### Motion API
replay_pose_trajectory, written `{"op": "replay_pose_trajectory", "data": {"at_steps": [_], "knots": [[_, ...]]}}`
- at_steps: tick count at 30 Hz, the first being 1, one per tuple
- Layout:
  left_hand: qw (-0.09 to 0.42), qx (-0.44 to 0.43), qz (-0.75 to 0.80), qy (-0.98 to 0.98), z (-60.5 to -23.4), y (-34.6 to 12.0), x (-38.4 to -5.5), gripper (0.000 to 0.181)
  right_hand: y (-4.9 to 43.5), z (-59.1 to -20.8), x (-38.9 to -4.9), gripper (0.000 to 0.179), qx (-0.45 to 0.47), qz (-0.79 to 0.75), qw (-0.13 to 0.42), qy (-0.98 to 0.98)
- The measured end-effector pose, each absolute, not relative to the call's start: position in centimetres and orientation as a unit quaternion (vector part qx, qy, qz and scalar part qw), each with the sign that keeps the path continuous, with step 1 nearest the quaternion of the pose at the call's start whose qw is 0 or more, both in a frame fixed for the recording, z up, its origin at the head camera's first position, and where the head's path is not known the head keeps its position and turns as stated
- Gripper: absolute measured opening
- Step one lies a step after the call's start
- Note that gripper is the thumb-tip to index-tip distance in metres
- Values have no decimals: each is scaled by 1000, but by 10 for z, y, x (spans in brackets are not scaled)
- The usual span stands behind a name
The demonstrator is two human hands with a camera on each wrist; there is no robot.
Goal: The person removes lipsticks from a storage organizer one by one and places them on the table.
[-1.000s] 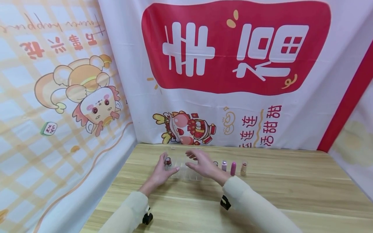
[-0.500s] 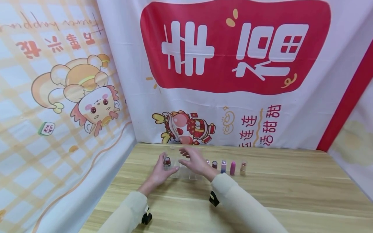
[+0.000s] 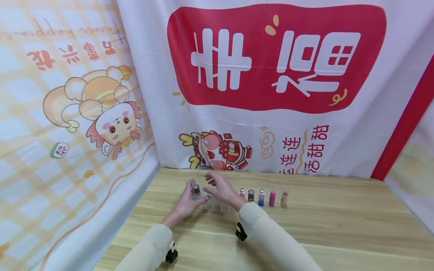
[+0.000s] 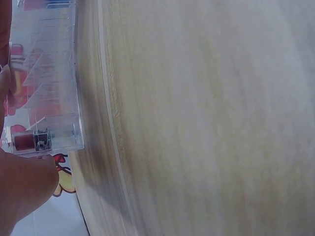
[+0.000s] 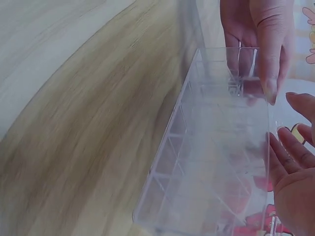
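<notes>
A clear plastic lipstick organizer [image 3: 213, 205] with divided compartments stands on the table. My left hand [image 3: 185, 200] grips its left end, thumb on the near side and fingers round the far side. In the compartment at that end a lipstick with a dark red top [image 4: 32, 141] stands upright. My right hand [image 3: 221, 189] is over the organizer with its fingers loosely bent and nothing between them. In the right wrist view those fingertips are right by the organizer's upper edge [image 5: 268, 162].
Right of the organizer several lipsticks stand in a row, among them a dark one [image 3: 251, 195], a pink-and-blue one [image 3: 261, 197], a magenta one [image 3: 272, 198] and a gold one with a clear cap [image 3: 285, 198]. A printed cloth [image 3: 162, 128] hangs behind the wooden table [image 3: 339, 226].
My right hand has moved left across the organizer, uncovering more of the lipstick row. The left hand keeps its hold on the organizer's end.
</notes>
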State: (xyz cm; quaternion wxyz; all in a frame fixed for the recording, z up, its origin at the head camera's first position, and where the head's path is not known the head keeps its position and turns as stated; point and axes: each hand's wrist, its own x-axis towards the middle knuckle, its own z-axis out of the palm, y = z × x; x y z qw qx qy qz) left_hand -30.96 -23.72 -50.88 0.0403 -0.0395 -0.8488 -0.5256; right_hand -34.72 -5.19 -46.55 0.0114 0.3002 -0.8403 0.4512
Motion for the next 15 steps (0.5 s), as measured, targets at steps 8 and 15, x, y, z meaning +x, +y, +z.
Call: {"op": "replay_pose_trajectory", "data": {"at_steps": [8, 15], "knots": [[50, -52, -528, -846, -513, -235, -310, 113, -65, -478, -352, 49, 308, 488, 5, -816], [45, -44, -523, -850, -509, -238, -306, 115, -76, -486, -359, 48, 299, 485, 17, -822]]}}
